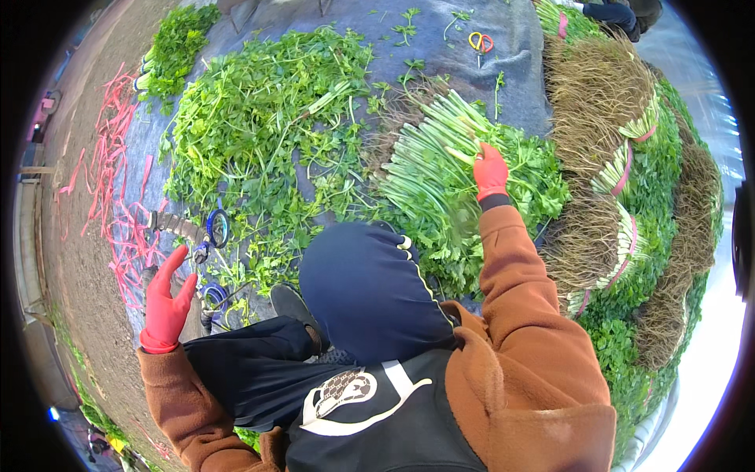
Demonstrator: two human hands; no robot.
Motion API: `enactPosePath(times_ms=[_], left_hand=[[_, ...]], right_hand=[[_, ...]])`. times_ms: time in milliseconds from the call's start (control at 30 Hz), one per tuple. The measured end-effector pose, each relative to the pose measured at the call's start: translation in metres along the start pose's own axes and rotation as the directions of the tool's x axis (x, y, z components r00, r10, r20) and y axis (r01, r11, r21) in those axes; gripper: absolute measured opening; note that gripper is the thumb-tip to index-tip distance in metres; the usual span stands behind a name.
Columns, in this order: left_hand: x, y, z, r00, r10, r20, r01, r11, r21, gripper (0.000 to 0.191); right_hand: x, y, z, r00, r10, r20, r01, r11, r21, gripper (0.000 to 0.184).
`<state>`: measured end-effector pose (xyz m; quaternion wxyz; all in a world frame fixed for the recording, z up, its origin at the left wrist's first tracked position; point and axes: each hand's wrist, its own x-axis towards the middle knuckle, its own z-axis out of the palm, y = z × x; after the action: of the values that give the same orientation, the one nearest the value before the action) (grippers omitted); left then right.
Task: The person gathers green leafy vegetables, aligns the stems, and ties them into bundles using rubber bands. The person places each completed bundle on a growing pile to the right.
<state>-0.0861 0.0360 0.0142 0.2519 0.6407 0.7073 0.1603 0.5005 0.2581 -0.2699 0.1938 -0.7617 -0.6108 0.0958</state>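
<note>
My right hand point(491, 168), in a red glove, grips a few pale leafy stalks, which look like celery point(466, 154). It is over a pile of the same stalks point(422, 150), whose leaves point right and whose brown roots point left. My left hand point(168, 301), gloved alike, is raised at the left with thumb and fingers apart, holding nothing. Just beyond it stands a curved, wrapped frame point(177, 225) with a blue ring point(217, 228) and a roll of blue tape point(213, 296).
Loose leafy greens point(259, 118) cover the grey cloth point(401, 12). Scissors point(480, 47) lie at the back. Pink strips point(115, 130) are strewn at the left. Rooted bundles point(628, 153) with pink ties are stacked at right. Another person's leg point(610, 15) shows beyond.
</note>
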Motion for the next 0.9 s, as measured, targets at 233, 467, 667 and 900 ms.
enactPosePath(times_ms=[233,467,667,900], left_hand=[[-0.004,0.003,0.002,0.999,0.036,0.037,-0.035,0.999,-0.004,0.046],[-0.002,0.004,-0.001,0.999,0.039,0.031,-0.039,0.999,0.002,0.045],[-0.010,-0.004,0.003,0.997,0.033,0.065,-0.034,0.999,0.012,0.046],[0.003,0.003,0.004,0.993,0.057,0.099,-0.056,0.998,-0.008,0.046]], right_hand=[[-0.023,-0.019,0.013,0.978,-0.085,0.189,0.088,0.996,-0.010,0.036],[-0.021,0.005,0.026,0.980,-0.197,-0.040,0.201,0.971,0.129,0.033],[-0.008,-0.082,-0.046,0.954,-0.145,0.261,0.188,0.971,-0.149,0.037],[0.032,-0.071,0.060,0.974,-0.035,0.223,0.084,0.973,-0.216,0.062]])
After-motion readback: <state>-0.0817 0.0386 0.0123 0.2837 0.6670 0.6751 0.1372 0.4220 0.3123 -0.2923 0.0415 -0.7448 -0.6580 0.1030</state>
